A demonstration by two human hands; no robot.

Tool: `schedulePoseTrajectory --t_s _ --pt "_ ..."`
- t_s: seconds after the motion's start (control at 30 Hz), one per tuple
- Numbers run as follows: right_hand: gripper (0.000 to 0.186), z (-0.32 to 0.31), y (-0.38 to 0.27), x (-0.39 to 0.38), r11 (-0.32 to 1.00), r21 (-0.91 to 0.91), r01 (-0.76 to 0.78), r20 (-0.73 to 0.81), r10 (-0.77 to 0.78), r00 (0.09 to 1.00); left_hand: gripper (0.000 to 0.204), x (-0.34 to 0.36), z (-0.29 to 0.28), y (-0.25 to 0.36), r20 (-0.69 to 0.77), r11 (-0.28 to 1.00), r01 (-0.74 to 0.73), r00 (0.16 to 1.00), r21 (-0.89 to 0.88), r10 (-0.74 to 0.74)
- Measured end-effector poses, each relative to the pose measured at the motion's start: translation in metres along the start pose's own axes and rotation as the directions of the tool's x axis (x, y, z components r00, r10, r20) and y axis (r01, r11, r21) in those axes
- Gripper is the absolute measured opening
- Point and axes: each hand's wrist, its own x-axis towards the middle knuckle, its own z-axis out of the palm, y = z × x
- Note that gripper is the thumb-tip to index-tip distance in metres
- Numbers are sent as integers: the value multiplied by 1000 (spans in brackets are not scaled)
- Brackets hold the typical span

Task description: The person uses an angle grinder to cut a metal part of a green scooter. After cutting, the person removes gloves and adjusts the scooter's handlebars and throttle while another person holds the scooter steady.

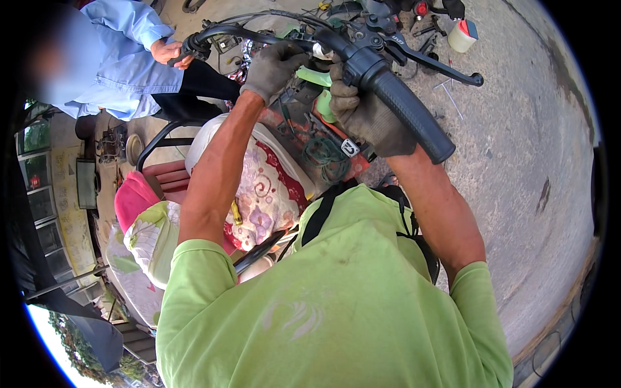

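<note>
We stretched both bare forearms forward, elbows bent, toward the curved black handlebar (242,32) across the top of our view. Our left hand (270,72), in a grey fabric glove, bent its fingers inward just below the bar; our right hand (372,119), gloved alike, lay partly beneath the textured, cylindrical black handle (414,113), fingers curled beside a smooth pale-green strip (314,77). We could not tell whether either grip had closed on anything. A slim, hard brake lever (432,64) angled out beyond the handle. A co-worker's bare hand (171,55) wrapped the bar's far left end. Below us lay tangled green cord (326,158) and soft floral cloth (262,187) with dark-red bands.
</note>
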Motion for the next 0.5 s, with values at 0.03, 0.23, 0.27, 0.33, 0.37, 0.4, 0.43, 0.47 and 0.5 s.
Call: schedulePoseTrajectory --t_s 0.03,0.23,0.27,0.33,0.37,0.4,0.43,0.47,0.5 --pt "45 1 1 0 1000 1 -4 6 4 1000 21 -1 0 0 -7 1000 -3 1000 12 3" --pt "42 -3 0 -1 1000 -15 -11 33 12 999 24 -1 -1 5 -26 977 -136 990 164 142" --pt "42 -4 0 -1 1000 -5 -23 38 24 999 23 -2 -1 5 -35 970 -173 983 170 181" --pt "42 -4 -1 -1 1000 -7 -27 42 27 999 22 -2 0 4 -53 951 -254 962 177 266" --pt "42 -5 -1 -1 1000 -14 -22 41 22 999 22 -3 0 3 -65 944 -272 955 184 288" --pt "42 -5 -1 -1 1000 -19 -17 40 18 999 22 -4 0 3 -76 938 -290 948 192 309" --pt "42 -3 0 -1 1000 -14 -14 24 15 1000 23 -6 0 2 -87 931 -307 940 200 329" --pt "42 0 2 -3 1000 -10 -12 9 12 1000 23 -7 0 2 -97 943 -277 950 183 298" --pt "42 2 2 -4 1000 -7 -6 -7 6 1000 24 -9 1 4 -105 955 -249 958 163 267"
